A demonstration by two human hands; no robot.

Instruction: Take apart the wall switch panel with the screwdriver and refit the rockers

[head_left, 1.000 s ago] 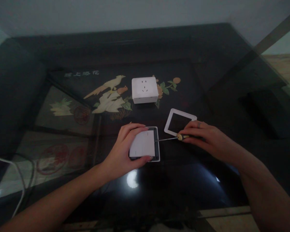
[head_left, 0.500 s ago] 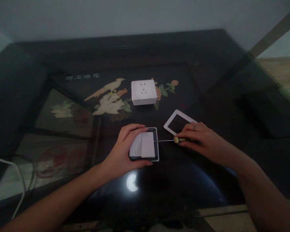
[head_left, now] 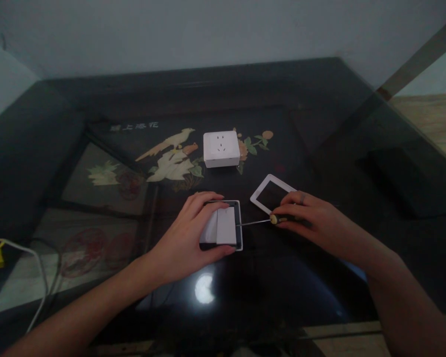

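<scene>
My left hand [head_left: 195, 228] is wrapped round a white wall switch [head_left: 226, 225] with two wide rockers and a dark inner frame, gripping it by its upper and lower edges on the table. In my right hand [head_left: 310, 213] is a screwdriver [head_left: 273, 219], held by its dark and yellow handle. Its thin metal shaft points left, and the tip meets the right edge of the right rocker. Beside my right fingers lies a loose white cover frame [head_left: 260, 190], partly hidden by them.
Behind my hands stands a white socket box [head_left: 222, 149] with its socket face up. The glossy black table [head_left: 267, 287] carries a bird and flower inlay. A dark flat object [head_left: 405, 181] lies at the right, and a white cable [head_left: 40, 267] with a yellow tag hangs at the left.
The view has shifted slightly. The screwdriver now slants more, its handle a little higher than its tip and slightly farther right. Both hands keep their hold.
</scene>
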